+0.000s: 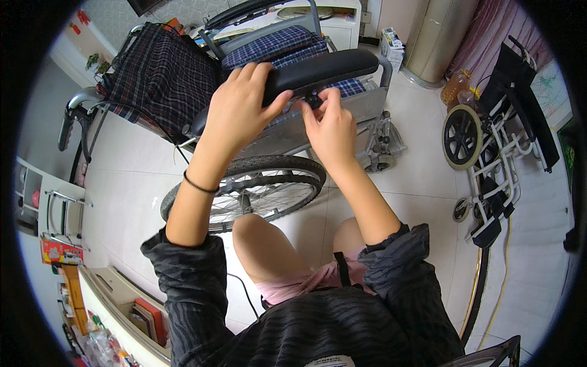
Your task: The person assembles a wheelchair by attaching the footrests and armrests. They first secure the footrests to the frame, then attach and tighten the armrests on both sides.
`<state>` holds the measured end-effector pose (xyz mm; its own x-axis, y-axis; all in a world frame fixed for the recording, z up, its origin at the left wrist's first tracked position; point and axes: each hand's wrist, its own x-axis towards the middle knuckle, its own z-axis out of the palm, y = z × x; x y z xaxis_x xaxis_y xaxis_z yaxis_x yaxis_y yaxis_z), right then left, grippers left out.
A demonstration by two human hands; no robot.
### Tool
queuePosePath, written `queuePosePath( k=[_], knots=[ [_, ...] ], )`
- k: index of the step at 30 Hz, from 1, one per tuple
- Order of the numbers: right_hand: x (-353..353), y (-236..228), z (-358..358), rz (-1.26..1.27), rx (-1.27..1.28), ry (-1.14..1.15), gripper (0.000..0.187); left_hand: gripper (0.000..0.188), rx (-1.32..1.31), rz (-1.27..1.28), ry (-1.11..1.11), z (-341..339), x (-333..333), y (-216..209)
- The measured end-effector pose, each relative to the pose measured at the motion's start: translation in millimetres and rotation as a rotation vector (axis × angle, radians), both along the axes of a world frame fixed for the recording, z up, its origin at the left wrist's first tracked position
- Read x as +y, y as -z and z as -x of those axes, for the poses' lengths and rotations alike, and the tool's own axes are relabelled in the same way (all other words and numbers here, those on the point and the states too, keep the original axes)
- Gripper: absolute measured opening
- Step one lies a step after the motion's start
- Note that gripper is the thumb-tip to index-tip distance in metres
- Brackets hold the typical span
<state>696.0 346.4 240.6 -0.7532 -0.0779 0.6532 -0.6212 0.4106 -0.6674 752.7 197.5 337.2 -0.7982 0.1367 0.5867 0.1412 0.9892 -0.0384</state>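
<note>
A wheelchair [244, 137] with a plaid seat and backrest stands right in front of me. My left hand [241, 101] is wrapped over the black padded armrest [330, 66], fingers on top and thumb along its near side. Just beneath the armrest, my right hand [333, 125] pinches a small black part [313, 98]; its exact kind is hidden by the fingers. Below the hands is the large spoked wheel [244, 199], lying almost flat beside the frame. The plaid backrest [162, 79] is to the left of my left hand.
A second, white-framed wheelchair [498, 140] is folded at the right. Beyond it hangs a pink curtain [516, 37]. A pale column [437, 43] and a small white box [391, 49] stand at the back. Shelves with clutter [110, 318] fill the lower left.
</note>
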Motion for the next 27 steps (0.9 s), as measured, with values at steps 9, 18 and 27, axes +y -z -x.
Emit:
queuePosePath(
  k=[9,18,27],
  knots=[
    [6,1,15,-0.094,0.281,-0.046,0.026,0.054,0.054,0.092,0.021,24,1,1],
    [18,-1,18,-0.109,0.155,-0.11,0.031,0.048,0.063,0.096,0.057,21,6,-2],
    [-1,3,2,0.156,0.025,-0.023,0.027,0.043,0.05,0.062,0.106,32,20,-3]
  ],
)
